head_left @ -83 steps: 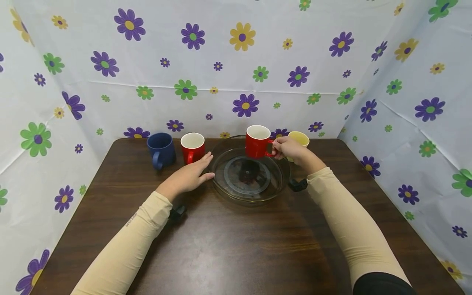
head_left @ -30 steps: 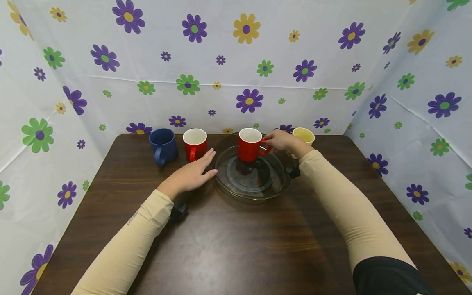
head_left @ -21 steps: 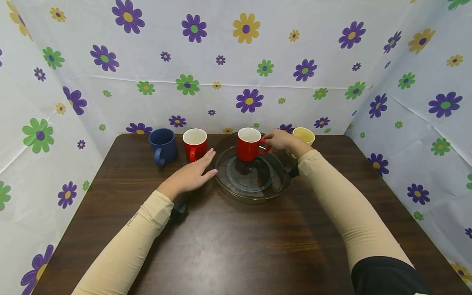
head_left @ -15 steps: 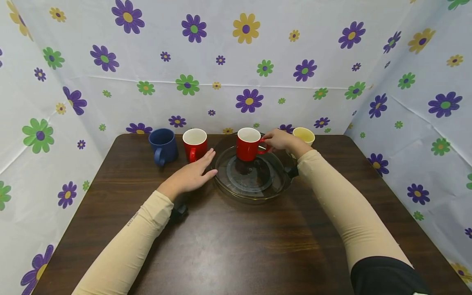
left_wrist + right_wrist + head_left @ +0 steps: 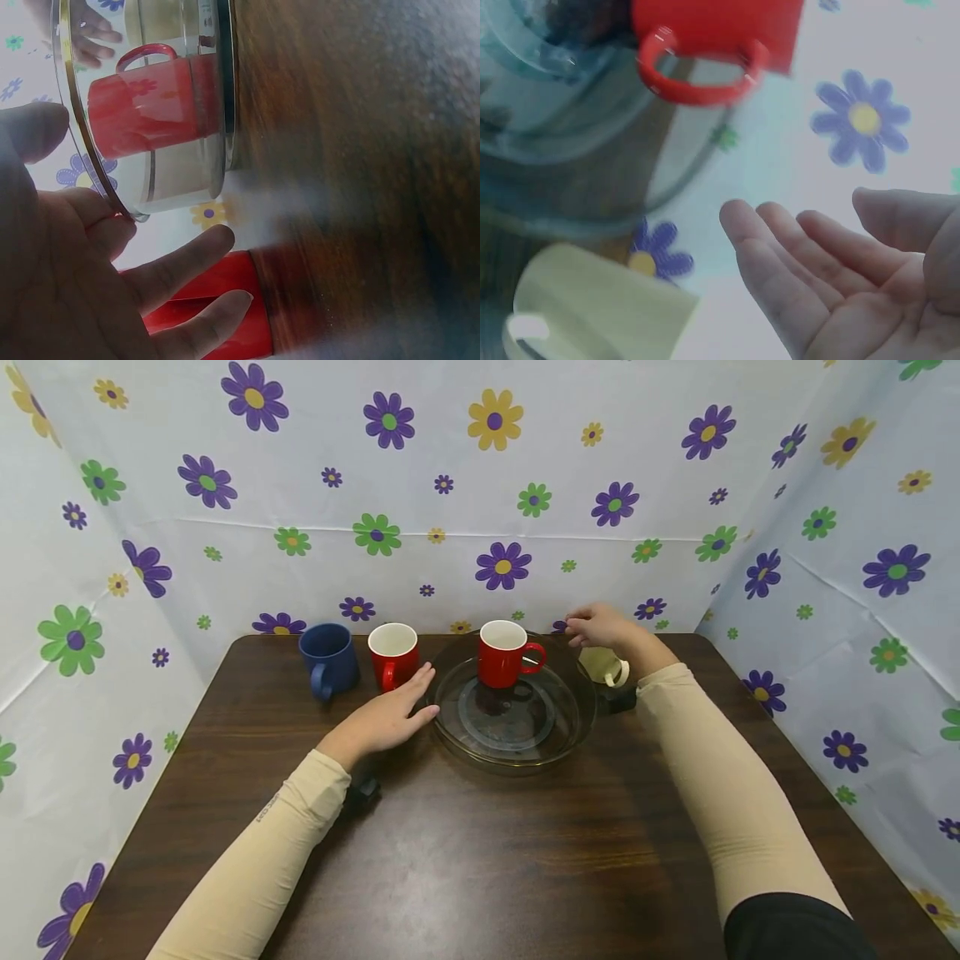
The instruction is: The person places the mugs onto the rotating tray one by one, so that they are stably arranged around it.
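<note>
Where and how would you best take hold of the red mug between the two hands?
Likely by the handle, coming from the person's right and pinching it between thumb and fingers: the red mug stands upright, and its open loop juts out toward the right hand.

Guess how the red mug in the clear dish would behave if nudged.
The red mug would probably prove stiff, and its glossy side may feel slippery. Standing upright, it looks likelier to slide than roll, though a high push might tip it. If it's ceramic, as the shine suggests, it could chip against the clear dish.
</note>
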Available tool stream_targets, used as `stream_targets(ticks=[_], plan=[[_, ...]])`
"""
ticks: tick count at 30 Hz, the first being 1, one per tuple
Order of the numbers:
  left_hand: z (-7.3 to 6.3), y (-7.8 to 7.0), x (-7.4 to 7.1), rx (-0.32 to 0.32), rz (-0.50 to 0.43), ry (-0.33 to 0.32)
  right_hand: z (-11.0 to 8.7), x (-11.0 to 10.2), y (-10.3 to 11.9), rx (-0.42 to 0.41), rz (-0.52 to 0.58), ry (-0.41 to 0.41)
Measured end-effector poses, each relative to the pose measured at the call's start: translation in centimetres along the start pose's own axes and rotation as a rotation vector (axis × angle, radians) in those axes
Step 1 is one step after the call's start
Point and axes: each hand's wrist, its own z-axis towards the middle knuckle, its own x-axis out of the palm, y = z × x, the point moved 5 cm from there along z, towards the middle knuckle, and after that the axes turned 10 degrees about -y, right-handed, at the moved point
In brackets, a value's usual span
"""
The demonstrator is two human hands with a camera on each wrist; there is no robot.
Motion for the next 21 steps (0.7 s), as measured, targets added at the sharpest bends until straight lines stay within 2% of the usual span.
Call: stream_targets(ticks=[6, 11, 14, 17, 21], plan=[[0.0, 0.0, 0.0, -0.009, 0.001, 0.003, -2.0, -4.0, -1.9, 0.021, 0.064, -0.136], [0.0, 0.0, 0.1, -0.012, 0.002, 0.001, -3.2, -6.3, -4.3, 0.046, 0.031, -0.266], [-0.1, 0.0, 0.1, -0.007, -0.001, -0.004, -3.9, -7.1, -5.8, 0.071, 0.017, -0.316], [-0.1, -0.1, 0.0, -0.005, 0.001, -0.006, -4.2, -7.2, -7.7, 0.114, 0.015, -0.319], [-0.1, -0.1, 0.0, -0.004, -0.001, -0.008, -4.2, -6.0, -10.2, 0.169, 0.062, -0.235]])
